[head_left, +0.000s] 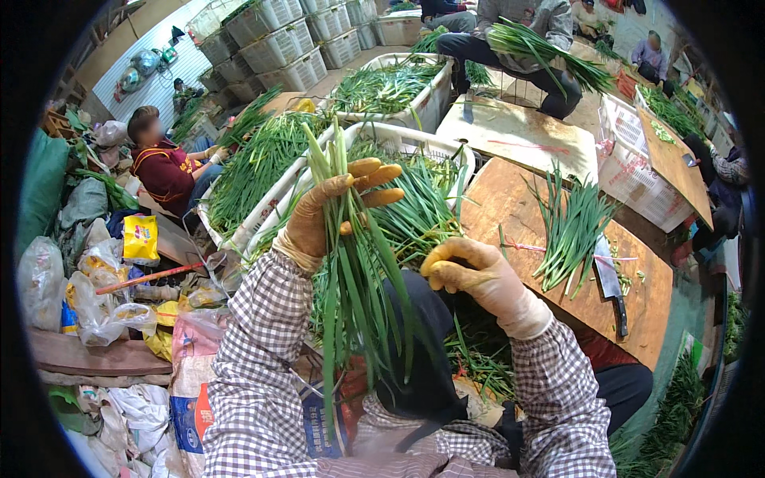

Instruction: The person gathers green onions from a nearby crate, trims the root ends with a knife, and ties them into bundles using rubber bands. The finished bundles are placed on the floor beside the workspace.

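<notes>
In my gloved left hand (323, 209) is a small bunch of garlic chives (364, 269), pale stem ends up and green leaves hanging over my lap. My gloved right hand (478, 278) is apart from it to the right, fingertips curled against the thumb, with nothing visible in them. Beyond that hand, a wooden board (499, 197) bears a larger pile of chives (571, 233) lying across a pink tie strip (526, 245). A black-handled cleaver (608, 272) rests beside the pile, near cut stem pieces (624, 284).
White plastic crates of chives (460, 158) stand in front of me. A pale board (520, 140) lies beyond. One person (529, 36) opposite holds a bunch; another (164, 170) sits at left. Plastic bags (89, 299) and a red stick (149, 278) lie at left.
</notes>
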The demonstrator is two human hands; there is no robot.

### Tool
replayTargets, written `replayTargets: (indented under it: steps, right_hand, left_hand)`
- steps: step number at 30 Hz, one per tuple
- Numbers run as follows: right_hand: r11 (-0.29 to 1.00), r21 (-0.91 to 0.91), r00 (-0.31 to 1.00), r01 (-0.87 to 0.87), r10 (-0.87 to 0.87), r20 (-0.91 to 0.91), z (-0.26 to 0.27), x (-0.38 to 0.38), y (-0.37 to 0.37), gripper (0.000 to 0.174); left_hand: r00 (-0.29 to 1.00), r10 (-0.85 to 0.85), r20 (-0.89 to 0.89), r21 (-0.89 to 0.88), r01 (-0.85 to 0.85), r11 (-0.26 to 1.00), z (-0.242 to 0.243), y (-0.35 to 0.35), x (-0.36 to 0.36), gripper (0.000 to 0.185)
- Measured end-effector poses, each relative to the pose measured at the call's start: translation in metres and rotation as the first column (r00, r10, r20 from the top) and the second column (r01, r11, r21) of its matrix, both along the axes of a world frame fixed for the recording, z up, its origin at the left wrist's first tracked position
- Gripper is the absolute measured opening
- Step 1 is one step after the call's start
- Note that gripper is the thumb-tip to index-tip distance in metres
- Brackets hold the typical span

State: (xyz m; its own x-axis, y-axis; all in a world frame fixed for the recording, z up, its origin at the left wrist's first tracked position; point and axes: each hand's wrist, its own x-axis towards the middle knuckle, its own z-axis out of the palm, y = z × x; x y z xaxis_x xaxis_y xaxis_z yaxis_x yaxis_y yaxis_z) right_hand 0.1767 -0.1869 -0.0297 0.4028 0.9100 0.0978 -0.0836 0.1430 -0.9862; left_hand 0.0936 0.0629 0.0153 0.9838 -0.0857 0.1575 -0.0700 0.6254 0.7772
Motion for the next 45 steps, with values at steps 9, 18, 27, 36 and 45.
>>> replayTargets:
  steps: [9, 18, 27, 36, 45]
  right_hand:
    - [0.915, 0.180, 0.898, 0.361, -0.393, 0.197, 0.001, -0.009, 0.043, 0.021]
    - [0.910, 0.151, 0.922, 0.387, -0.381, -0.066, 0.002, -0.013, 0.030, 0.013]
    - [0.975, -0.066, 0.978, 0.210, -0.210, -0.002, -0.002, 0.008, -0.078, 0.023]
    - [0.687, -0.255, 0.659, 0.680, -0.421, 0.623, -0.156, 0.005, -0.055, 0.039]
    - [0.778, 0.256, 0.532, 0.574, -0.592, 0.606, -0.065, 0.006, -0.007, 0.015]
  left_hand:
    - [0.999, -0.039, -0.038, 0.292, 0.049, 0.955, 0.010, -0.042, 0.011, 0.047]
    - [0.997, 0.036, -0.063, 0.339, -0.012, 0.941, 0.014, -0.052, 0.000, 0.046]
    - [0.956, 0.284, 0.079, 0.477, -0.286, 0.831, 0.044, 0.001, -0.023, 0.040]
    - [0.955, 0.298, 0.012, 0.976, -0.076, 0.206, 0.062, 0.043, -0.076, 0.028]
    - [0.980, 0.124, 0.153, 0.879, -0.192, 0.437, -0.027, -0.023, -0.005, 0.020]
